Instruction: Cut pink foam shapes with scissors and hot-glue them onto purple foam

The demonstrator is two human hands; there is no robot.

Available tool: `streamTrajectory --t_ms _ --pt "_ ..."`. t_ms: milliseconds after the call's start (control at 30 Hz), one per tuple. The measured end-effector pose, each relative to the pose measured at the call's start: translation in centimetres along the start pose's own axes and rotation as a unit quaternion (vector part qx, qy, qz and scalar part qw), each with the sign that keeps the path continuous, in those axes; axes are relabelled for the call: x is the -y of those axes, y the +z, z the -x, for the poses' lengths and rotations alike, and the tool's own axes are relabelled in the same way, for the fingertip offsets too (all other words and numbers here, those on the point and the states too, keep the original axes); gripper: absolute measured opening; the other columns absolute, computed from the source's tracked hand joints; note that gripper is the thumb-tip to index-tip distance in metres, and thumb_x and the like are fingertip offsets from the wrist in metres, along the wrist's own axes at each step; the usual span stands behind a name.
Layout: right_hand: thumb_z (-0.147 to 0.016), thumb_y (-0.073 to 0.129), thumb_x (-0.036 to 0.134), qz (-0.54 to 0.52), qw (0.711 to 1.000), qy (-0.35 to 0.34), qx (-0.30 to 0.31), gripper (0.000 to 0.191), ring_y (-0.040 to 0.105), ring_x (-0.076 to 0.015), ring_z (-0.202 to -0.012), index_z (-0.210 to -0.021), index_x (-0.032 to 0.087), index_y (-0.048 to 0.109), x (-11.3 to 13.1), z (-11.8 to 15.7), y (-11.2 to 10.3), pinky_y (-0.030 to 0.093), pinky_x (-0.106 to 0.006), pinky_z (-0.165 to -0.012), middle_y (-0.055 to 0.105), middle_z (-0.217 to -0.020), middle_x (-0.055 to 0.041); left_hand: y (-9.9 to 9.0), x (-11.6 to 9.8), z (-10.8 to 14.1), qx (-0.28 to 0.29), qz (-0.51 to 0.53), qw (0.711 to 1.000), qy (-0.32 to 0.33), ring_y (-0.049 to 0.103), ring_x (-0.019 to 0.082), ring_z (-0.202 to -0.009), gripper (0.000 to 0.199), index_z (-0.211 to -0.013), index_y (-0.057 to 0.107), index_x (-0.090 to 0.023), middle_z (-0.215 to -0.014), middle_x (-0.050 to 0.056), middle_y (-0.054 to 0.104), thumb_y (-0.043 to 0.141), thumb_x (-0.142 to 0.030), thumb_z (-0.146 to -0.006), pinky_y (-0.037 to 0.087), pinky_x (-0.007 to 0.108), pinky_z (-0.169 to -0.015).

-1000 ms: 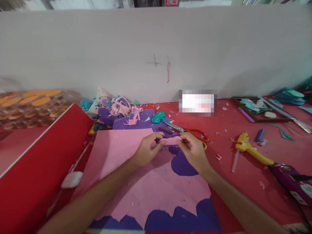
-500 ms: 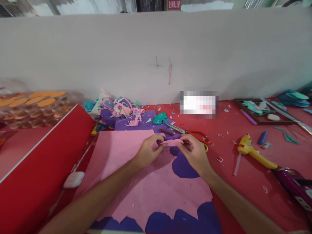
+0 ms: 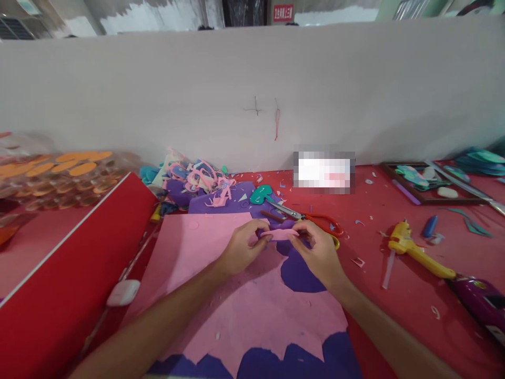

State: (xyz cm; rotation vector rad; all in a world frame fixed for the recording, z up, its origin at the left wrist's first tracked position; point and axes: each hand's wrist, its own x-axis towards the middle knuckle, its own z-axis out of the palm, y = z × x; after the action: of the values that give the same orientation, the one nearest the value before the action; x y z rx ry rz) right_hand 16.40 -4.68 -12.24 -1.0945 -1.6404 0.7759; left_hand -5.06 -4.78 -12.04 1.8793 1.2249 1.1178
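Between my hands is a small pink-and-purple foam piece, bent into a curve. My left hand pinches its left end, and my right hand pinches the right end. Both hands hover over a large pink foam sheet with ragged cut edges, which lies on a purple sheet. Just beyond the fingers rest scissors with orange handles, their blades by a teal foam shape. The fingertips partly hide the piece's ends.
A heap of foam scraps lies at the back left, beside a red box side. At right are a yellow glue gun, a blue cap-like item and a dark-framed tray. Small offcuts dot the red table.
The view has shifted slightly, so everything sits a little lower and further right. Both hands keep their pinch on the foam piece, with little other movement.
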Motion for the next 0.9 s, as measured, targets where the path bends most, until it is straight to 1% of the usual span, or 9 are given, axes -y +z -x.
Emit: streamTrajectory --t_ms 133,300,467,567,767,900 --pt "-0.095 0.066 0.037 0.001 1.000 -0.002 0.006 0.017 0.065 -0.0191 -0.078 -0.086 0.022 0.064 -0.1 0.0 0.0 0.052 -0.030 -0.073 0.067 -0.084 -0.0031 0.0 -0.1 0.0 0.000 -0.005 1.000 0.004 0.065 0.017 -0.082 0.020 -0.093 0.063 -0.020 -0.089 0.003 0.069 0.061 -0.040 -0.096 0.051 0.029 -0.078" --pt "-0.094 0.067 0.035 -0.003 1.000 -0.005 0.010 0.015 0.064 -0.0181 -0.076 -0.087 0.022 0.064 -0.3 0.0 0.1 0.052 -0.030 -0.071 0.066 -0.082 -0.0014 -0.1 0.0 0.1 0.001 0.003 1.000 0.004 0.066 0.018 -0.085 0.023 -0.098 0.064 -0.020 -0.095 0.004 0.071 0.060 -0.043 -0.098 0.052 0.030 -0.080" --pt "-0.095 0.066 0.037 -0.015 1.000 0.003 0.013 0.016 0.066 -0.0191 -0.077 -0.088 0.022 0.065 0.1 0.0 0.1 0.053 -0.030 -0.072 0.068 -0.084 -0.0025 -0.1 0.1 0.1 -0.003 0.009 1.000 0.010 0.066 0.017 -0.088 0.024 -0.093 0.062 -0.020 -0.095 0.004 0.071 0.059 -0.043 -0.098 0.051 0.029 -0.081" --pt "-0.096 0.065 0.039 -0.011 1.000 0.008 0.010 0.019 0.066 -0.0198 -0.077 -0.087 0.022 0.066 0.2 0.0 0.1 0.054 -0.031 -0.072 0.069 -0.083 -0.0034 0.1 0.3 0.1 0.000 0.005 1.000 0.003 0.066 0.017 -0.085 0.026 -0.092 0.062 -0.020 -0.094 0.004 0.071 0.060 -0.045 -0.098 0.052 0.029 -0.080" --pt "-0.096 0.066 0.045 -0.001 1.000 0.017 0.000 0.024 0.068 -0.0213 -0.081 -0.088 0.023 0.066 -0.8 0.2 0.3 0.055 -0.034 -0.074 0.070 -0.088 -0.0048 0.2 0.5 0.1 -0.004 -0.014 1.000 0.002 0.064 0.017 -0.084 0.028 -0.092 0.062 -0.020 -0.091 0.002 0.070 0.058 -0.047 -0.098 0.051 0.029 -0.080" --pt "-0.095 0.066 0.048 -0.008 1.000 0.023 -0.009 0.026 0.068 -0.0217 -0.082 -0.089 0.022 0.067 -1.2 0.2 0.3 0.055 -0.034 -0.075 0.070 -0.087 -0.0053 0.2 0.3 0.0 0.012 -0.022 0.999 0.023 0.065 0.017 -0.088 0.027 -0.094 0.061 -0.020 -0.096 0.003 0.071 0.056 -0.045 -0.100 0.050 0.029 -0.084"
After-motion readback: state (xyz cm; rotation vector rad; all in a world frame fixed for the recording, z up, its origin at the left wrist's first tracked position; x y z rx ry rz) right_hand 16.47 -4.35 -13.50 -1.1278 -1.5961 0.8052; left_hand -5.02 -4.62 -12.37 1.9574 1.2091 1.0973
